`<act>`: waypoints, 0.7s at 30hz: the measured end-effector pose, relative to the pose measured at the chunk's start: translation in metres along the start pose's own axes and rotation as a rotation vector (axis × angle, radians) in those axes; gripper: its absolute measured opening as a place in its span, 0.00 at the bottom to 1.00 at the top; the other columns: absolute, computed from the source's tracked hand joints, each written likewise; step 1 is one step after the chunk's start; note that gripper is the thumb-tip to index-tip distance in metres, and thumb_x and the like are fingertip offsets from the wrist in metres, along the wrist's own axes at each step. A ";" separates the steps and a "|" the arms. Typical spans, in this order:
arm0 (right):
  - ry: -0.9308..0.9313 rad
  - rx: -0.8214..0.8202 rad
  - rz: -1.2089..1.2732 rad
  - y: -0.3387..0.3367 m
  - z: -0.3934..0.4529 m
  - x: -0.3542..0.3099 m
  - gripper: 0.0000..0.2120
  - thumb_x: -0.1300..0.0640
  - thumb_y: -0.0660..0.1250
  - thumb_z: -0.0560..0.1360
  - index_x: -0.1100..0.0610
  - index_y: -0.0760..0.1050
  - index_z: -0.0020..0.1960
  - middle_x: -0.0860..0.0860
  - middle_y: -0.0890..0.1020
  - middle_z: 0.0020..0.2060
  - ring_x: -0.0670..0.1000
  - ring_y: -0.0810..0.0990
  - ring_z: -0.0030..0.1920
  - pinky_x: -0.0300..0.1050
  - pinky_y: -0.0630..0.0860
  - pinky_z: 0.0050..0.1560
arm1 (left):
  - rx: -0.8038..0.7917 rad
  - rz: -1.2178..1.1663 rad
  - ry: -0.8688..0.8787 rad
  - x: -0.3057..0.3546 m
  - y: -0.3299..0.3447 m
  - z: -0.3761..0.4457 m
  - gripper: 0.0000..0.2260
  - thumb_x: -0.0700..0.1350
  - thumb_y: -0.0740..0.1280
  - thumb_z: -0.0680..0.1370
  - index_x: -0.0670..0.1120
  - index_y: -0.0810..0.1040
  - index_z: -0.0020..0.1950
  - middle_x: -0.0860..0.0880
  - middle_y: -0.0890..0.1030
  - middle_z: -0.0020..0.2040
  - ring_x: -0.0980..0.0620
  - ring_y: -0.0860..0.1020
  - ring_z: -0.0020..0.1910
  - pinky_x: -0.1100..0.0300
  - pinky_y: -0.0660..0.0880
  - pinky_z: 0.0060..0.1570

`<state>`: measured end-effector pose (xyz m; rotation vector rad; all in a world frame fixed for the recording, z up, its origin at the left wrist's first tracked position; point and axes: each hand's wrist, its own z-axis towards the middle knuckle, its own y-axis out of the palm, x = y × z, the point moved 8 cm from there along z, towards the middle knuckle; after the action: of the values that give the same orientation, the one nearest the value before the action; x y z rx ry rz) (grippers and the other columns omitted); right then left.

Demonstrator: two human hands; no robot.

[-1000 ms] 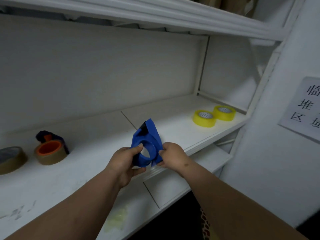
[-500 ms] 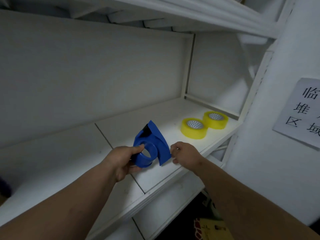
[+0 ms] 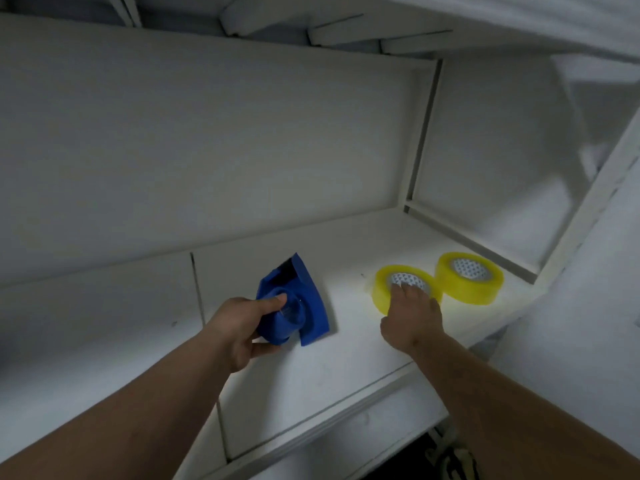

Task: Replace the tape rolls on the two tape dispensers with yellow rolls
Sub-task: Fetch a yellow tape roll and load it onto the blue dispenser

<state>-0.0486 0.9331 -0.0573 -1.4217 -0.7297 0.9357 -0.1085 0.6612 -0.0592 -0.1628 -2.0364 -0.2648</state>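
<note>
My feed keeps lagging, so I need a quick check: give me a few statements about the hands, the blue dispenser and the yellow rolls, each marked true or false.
1. The left hand grips the blue dispenser. True.
2. The dispenser already carries a yellow roll. False: its hub is bare, with no roll on it.
3. The right hand is on the nearer yellow roll, fingers reaching into its core. True.
4. The farther yellow roll is stacked on top of the nearer one. False: both lie flat side by side on the shelf.
5. The right hand holds the dispenser too. False: only the left hand holds it.
</note>
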 end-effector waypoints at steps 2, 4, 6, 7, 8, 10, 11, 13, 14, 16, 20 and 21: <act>-0.023 -0.065 -0.033 0.008 0.015 0.007 0.34 0.50 0.59 0.74 0.56 0.51 0.76 0.55 0.60 0.75 0.57 0.56 0.75 0.61 0.50 0.74 | 0.046 -0.027 -0.002 -0.001 0.006 0.003 0.13 0.43 0.75 0.73 0.42 0.75 0.53 0.42 0.82 0.50 0.42 0.82 0.49 0.51 0.81 0.32; -0.057 -0.076 -0.050 0.014 0.026 0.009 0.33 0.49 0.59 0.74 0.56 0.52 0.75 0.55 0.64 0.73 0.56 0.60 0.74 0.63 0.49 0.73 | 0.090 -0.051 -0.004 -0.005 0.010 0.004 0.13 0.44 0.75 0.73 0.42 0.75 0.53 0.42 0.82 0.51 0.42 0.82 0.49 0.50 0.81 0.34; -0.070 -0.043 -0.068 0.016 0.035 0.011 0.31 0.46 0.60 0.73 0.55 0.58 0.73 0.54 0.70 0.69 0.56 0.66 0.71 0.62 0.52 0.71 | 0.124 -0.072 -0.003 -0.008 0.013 0.003 0.13 0.44 0.75 0.73 0.42 0.75 0.52 0.42 0.81 0.51 0.42 0.82 0.49 0.49 0.81 0.34; -0.066 -0.033 -0.072 0.017 0.039 0.013 0.30 0.44 0.60 0.73 0.55 0.62 0.71 0.54 0.72 0.67 0.57 0.69 0.69 0.61 0.54 0.70 | 0.138 -0.081 -0.001 -0.010 0.014 0.002 0.12 0.43 0.75 0.73 0.42 0.75 0.52 0.42 0.81 0.51 0.41 0.81 0.49 0.48 0.81 0.35; -0.061 -0.043 -0.077 0.018 0.042 0.015 0.29 0.42 0.60 0.72 0.54 0.65 0.69 0.54 0.73 0.65 0.57 0.70 0.67 0.60 0.56 0.69 | 0.150 -0.091 0.001 -0.011 0.015 0.001 0.12 0.43 0.74 0.74 0.42 0.75 0.51 0.41 0.81 0.51 0.41 0.81 0.49 0.48 0.81 0.35; -0.066 -0.119 -0.095 0.023 0.047 0.017 0.26 0.40 0.59 0.73 0.53 0.68 0.66 0.54 0.74 0.65 0.58 0.70 0.67 0.59 0.59 0.67 | 0.174 -0.105 0.009 -0.012 0.015 -0.001 0.11 0.43 0.74 0.74 0.42 0.75 0.51 0.41 0.81 0.51 0.41 0.81 0.49 0.48 0.81 0.35; -0.071 -0.160 -0.091 0.025 0.048 0.018 0.26 0.40 0.59 0.73 0.53 0.68 0.67 0.54 0.73 0.66 0.58 0.69 0.68 0.59 0.59 0.67 | 0.183 -0.113 0.015 -0.012 0.014 -0.002 0.10 0.43 0.74 0.74 0.42 0.75 0.50 0.41 0.81 0.51 0.41 0.81 0.49 0.48 0.81 0.36; -0.062 -0.212 -0.021 0.026 0.049 0.016 0.29 0.40 0.58 0.74 0.53 0.64 0.71 0.54 0.69 0.70 0.58 0.65 0.71 0.59 0.56 0.69 | 0.196 -0.136 0.028 -0.012 0.012 -0.005 0.10 0.42 0.73 0.75 0.43 0.75 0.50 0.42 0.81 0.51 0.42 0.81 0.50 0.48 0.81 0.36; -0.051 -0.218 0.045 0.022 0.047 0.013 0.31 0.41 0.58 0.75 0.54 0.60 0.74 0.54 0.66 0.73 0.58 0.62 0.73 0.59 0.55 0.70 | 0.200 -0.150 0.033 -0.012 0.010 -0.006 0.10 0.42 0.73 0.75 0.43 0.75 0.51 0.42 0.80 0.52 0.42 0.81 0.50 0.47 0.81 0.37; -0.041 -0.184 0.229 0.008 0.043 0.002 0.33 0.42 0.59 0.75 0.53 0.55 0.76 0.54 0.63 0.75 0.58 0.61 0.74 0.59 0.57 0.70 | 0.209 -0.182 0.042 -0.011 0.007 -0.011 0.12 0.41 0.73 0.75 0.42 0.74 0.54 0.41 0.80 0.54 0.41 0.80 0.52 0.46 0.80 0.38; -0.042 -0.224 0.830 -0.020 0.018 -0.034 0.26 0.49 0.62 0.77 0.54 0.64 0.73 0.55 0.73 0.66 0.59 0.74 0.63 0.50 0.71 0.59 | 0.230 -0.241 0.071 -0.006 -0.001 -0.021 0.18 0.40 0.73 0.75 0.41 0.72 0.62 0.40 0.79 0.58 0.39 0.79 0.57 0.42 0.78 0.47; -0.054 -0.257 0.948 -0.026 0.009 -0.046 0.22 0.50 0.63 0.77 0.54 0.68 0.70 0.55 0.76 0.62 0.58 0.76 0.59 0.49 0.73 0.54 | 0.227 -0.247 0.079 -0.004 -0.005 -0.025 0.18 0.40 0.73 0.75 0.41 0.72 0.62 0.40 0.79 0.59 0.39 0.79 0.57 0.42 0.78 0.47</act>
<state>-0.0757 0.8999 -0.0253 -2.0228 -0.1729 1.6415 -0.0861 0.6499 -0.0525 0.2386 -1.9902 -0.1874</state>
